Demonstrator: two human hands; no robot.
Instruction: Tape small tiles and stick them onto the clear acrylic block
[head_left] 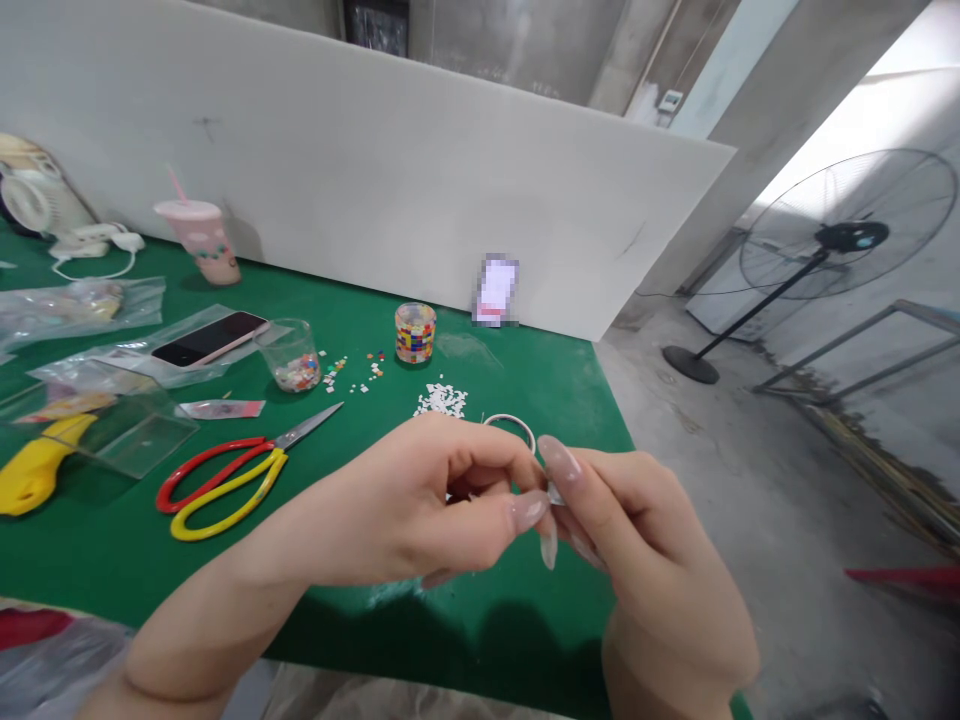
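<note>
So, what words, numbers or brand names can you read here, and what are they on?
None that I can read for sure.
Lit screen by the white panel: blurred into squares.
Pink cup: marks too small to read.
Small packet with a red end: any print is too small.
Fan: anything on its middle is too small.
Little box on the wall: too small to read.

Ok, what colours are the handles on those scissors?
The scissors have one red handle and one yellow handle, shown best in the head view.
</note>
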